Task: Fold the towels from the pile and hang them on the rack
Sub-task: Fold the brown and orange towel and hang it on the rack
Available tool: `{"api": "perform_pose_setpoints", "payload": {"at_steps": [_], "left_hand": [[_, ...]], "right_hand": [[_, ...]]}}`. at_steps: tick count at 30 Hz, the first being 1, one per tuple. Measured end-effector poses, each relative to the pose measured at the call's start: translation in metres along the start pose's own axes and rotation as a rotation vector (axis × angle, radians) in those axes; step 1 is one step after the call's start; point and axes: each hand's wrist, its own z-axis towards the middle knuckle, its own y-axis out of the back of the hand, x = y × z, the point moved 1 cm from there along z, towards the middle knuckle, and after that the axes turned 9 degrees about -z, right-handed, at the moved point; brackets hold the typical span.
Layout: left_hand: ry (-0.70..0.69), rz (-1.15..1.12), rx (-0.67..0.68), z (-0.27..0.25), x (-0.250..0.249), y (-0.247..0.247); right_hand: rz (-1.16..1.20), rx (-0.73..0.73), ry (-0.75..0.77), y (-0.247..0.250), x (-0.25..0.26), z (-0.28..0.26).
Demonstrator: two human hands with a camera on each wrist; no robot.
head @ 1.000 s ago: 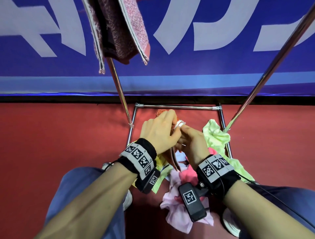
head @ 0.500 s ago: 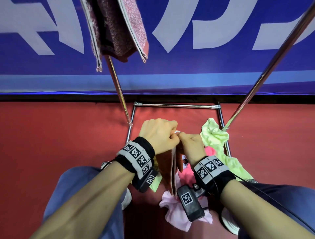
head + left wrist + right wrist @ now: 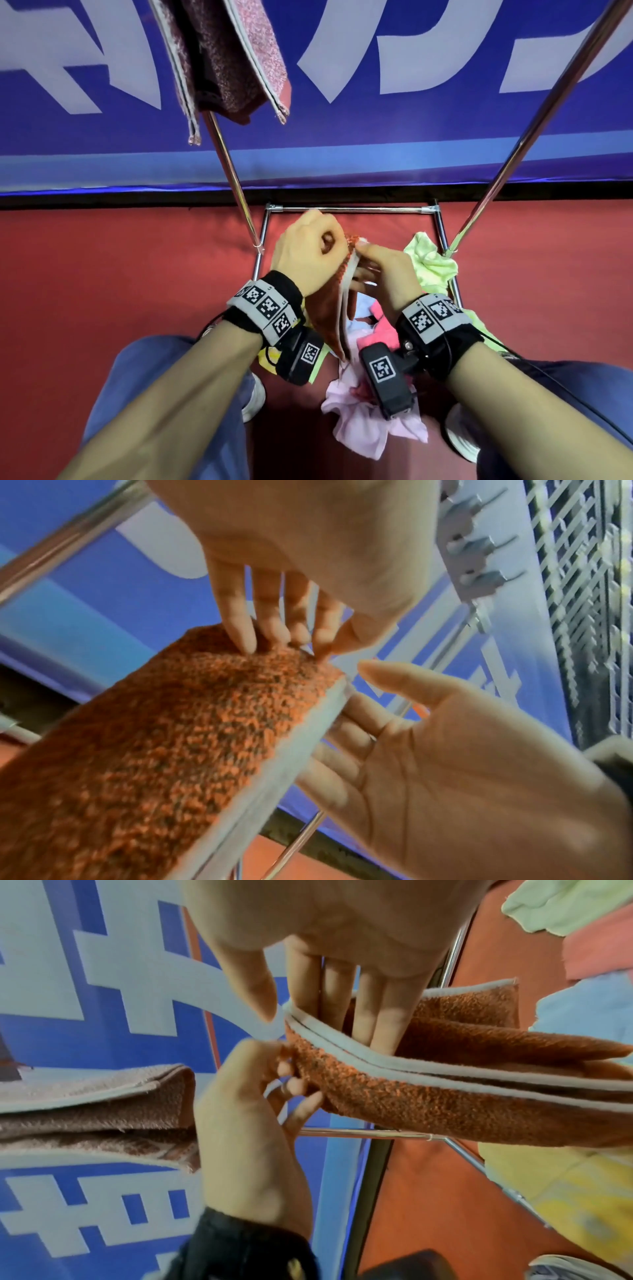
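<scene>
A folded orange towel with grey edging hangs between my hands, above the pile. My left hand grips its top corner in a fist; the left wrist view shows the fingertips dug into the orange towel. My right hand pinches the doubled grey edge next to it. In the right wrist view its thumb lies on the corner and its straight fingers sit behind the front layers of the orange towel. The lower end is hidden behind my wrists.
A pink-brown towel hangs folded on the chrome rack's top left. The rack's low bar and slanted uprights frame the pile: light green, pink, pale pink and yellow cloths on red floor.
Both hands have brought the orange towel's corners together. The left hand has gone from lying over the towel's top to a fist on its corner, and the towel now hangs doubled.
</scene>
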Motion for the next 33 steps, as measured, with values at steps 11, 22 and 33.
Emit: {"api": "perform_pose_setpoints", "payload": {"at_steps": [11,22,33], "left_hand": [[0.489,-0.621,0.133,0.012,0.022,-0.005],[-0.056,0.186,0.148,-0.011,-0.004,-0.019],[-0.079,0.134,0.151,-0.014,-0.006,-0.017]], "right_hand": [[-0.068,-0.011,0.073,0.012,0.012,0.01],[0.081,0.01,0.058,-0.001,-0.006,0.009],[-0.142,-0.077,0.238,-0.002,-0.018,0.003]]}}
